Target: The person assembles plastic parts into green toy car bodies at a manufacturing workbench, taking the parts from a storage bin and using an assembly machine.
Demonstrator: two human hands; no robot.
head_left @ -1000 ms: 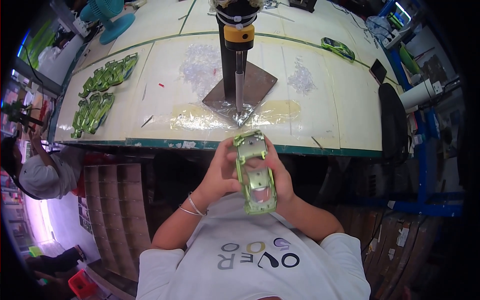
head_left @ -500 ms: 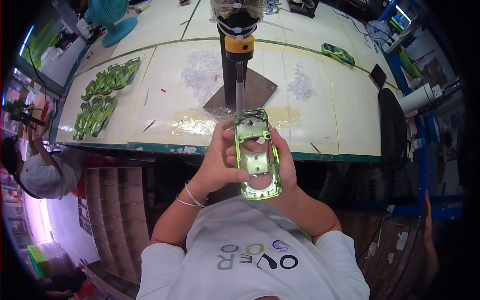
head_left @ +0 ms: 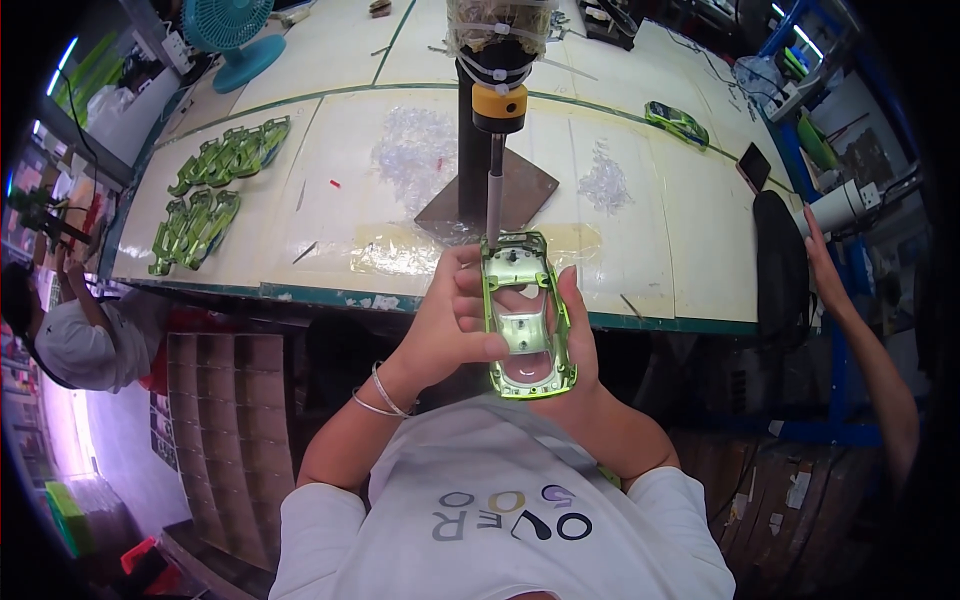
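Note:
A green toy car body shell (head_left: 524,330) is held with its hollow underside facing up. My left hand (head_left: 455,315) grips its left side, the thumb pressed near the clear window part and the fingers at the edge. Along the right side, my right hand (head_left: 580,345) supports the shell with the thumb upright and the other fingers hidden beneath. A fixed upright tool with a black and yellow body (head_left: 499,105) stands over the table. Its metal shaft (head_left: 495,210) reaches down to the shell's far left corner; whether the tip touches, I cannot tell.
Several green car shells (head_left: 200,225) lie in rows at left. Piles of small clear parts (head_left: 415,150) flank the brown base plate (head_left: 530,185). One green car body (head_left: 677,124), a phone (head_left: 753,166) and a black bag (head_left: 782,260) are at right. Another person's hand (head_left: 822,262) reaches in there.
The view has shifted slightly, so the table and tool appear a little right. Both hands still hold the shell under the tool. Another person's arm has come in at the right.

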